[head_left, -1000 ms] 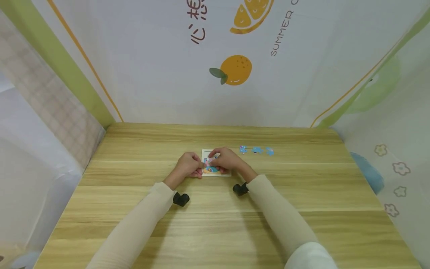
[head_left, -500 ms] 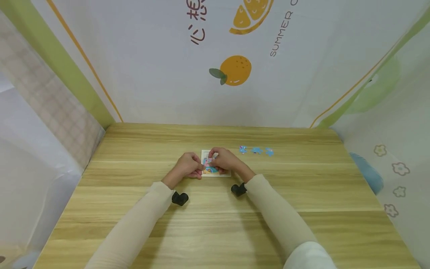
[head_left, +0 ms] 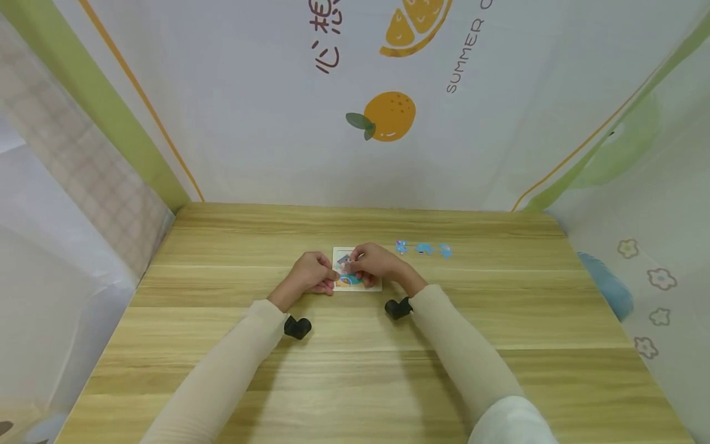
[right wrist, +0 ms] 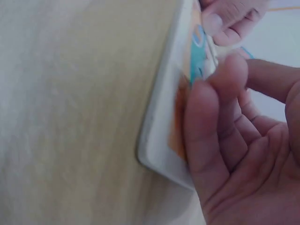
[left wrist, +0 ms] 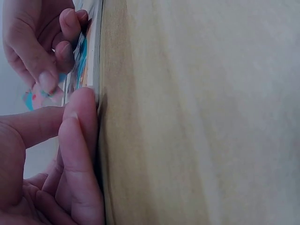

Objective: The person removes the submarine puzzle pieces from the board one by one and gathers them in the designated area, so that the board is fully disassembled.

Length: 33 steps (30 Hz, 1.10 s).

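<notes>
One piece, pink and blue, is over the tray, tilted, pinched by the thumb and fingers of the right hand. It looks light, thin and fairly stiff, probably card or thin wood; its edges are the place to take it, since a flat piece would be awkward to lift by its face. Whether its underside touches the tray is hidden.

The tray lies flat on the desk, about midway between the left and right edges and nearer the far edge than the near one. Its pale rim seems stiff and light enough to slide, so it is best steadied by a side. The left hand does that, its thumb and fingers gripping the tray's left side. Teal and orange artwork shows inside; the fingers cover too much to count the pieces there.

Three loose pieces, the left one, the middle one and the right one, all mostly blue, lie apart in a row beyond the right hand, near the desk's far edge, towards the far right corner.

Farther out are two pale sleeves, one black device at each wrist, and a fruit-printed cloth behind the far edge.
</notes>
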Motion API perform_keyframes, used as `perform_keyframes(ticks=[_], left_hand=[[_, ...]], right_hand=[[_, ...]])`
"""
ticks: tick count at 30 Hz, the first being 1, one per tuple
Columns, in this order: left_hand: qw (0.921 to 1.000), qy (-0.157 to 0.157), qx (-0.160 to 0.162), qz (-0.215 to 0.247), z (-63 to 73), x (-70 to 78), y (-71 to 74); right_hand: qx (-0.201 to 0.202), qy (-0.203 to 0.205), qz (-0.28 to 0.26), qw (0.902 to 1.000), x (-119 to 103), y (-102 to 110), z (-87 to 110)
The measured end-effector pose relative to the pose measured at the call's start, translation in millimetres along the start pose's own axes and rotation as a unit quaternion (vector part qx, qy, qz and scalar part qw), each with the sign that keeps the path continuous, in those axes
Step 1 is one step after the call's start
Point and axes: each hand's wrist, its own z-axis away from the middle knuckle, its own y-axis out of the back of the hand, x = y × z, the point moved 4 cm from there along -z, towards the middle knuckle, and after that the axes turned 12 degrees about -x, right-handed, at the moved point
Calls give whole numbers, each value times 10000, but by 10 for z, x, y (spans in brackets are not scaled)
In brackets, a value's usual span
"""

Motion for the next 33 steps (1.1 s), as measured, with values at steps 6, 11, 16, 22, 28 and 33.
perform_keyframes(ticks=[6, 11, 16, 22, 28, 33], left_hand=[[10000, -60, 20, -75, -15, -10, 6], [9999, -66, 9, -101, -8, -10, 7], [9999, -76, -36, -70, 0, -2, 10], [10000, -41, -41, -66, 5, 0, 15], [10000, -36, -66, -47, 1, 0, 11], [10000, -73, -49, -29, 7, -6, 14]], right_hand=[[3, 35, -426, 9991, 77, 168, 124], [99, 112, -751, 9971, 198, 310, 273], [226, 140, -950, 9951, 342, 412, 416], [318, 33, -917, 9953, 526, 510, 582], [351, -72, -1000, 9943, 673, 585, 713], [385, -272, -1021, 9937, 730, 618, 778]])
